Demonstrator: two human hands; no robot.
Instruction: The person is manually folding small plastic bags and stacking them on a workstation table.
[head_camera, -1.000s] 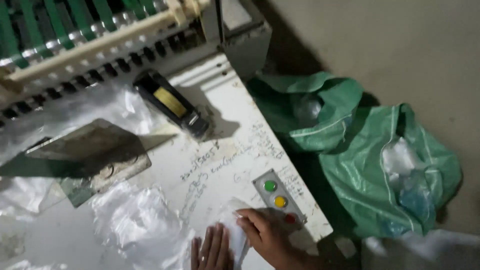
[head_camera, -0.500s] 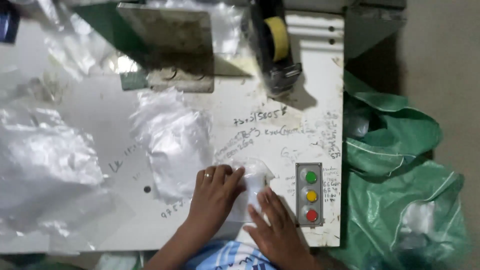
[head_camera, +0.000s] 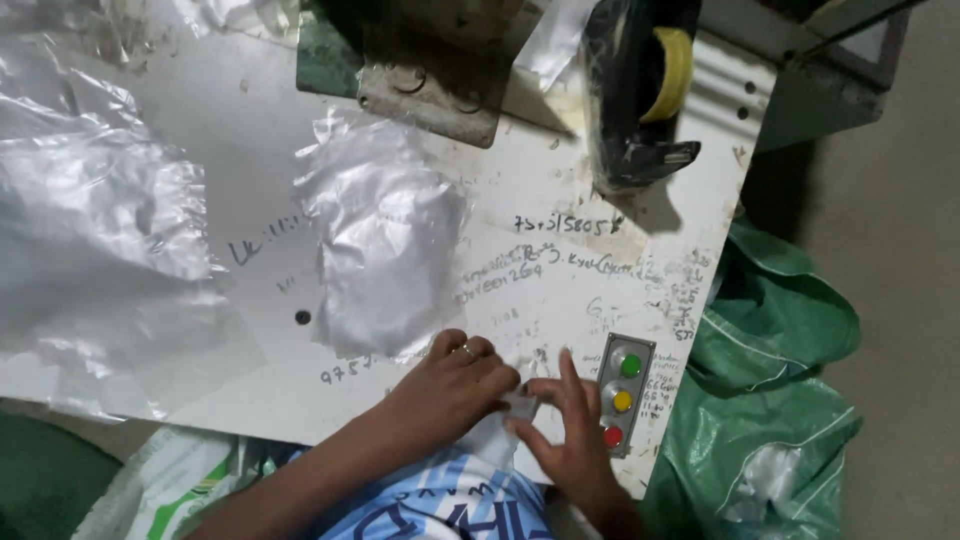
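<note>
Fingers of both hands pinch one small white piece, apparently plastic, between them: left hand nearer, right hand beside the button panel.

Both hands meet low in view, toward 6 o'clock. Left hand curled, knuckles up, ring showing; right hand flatter, fingers pointing toward 12 o'clock.
</note>
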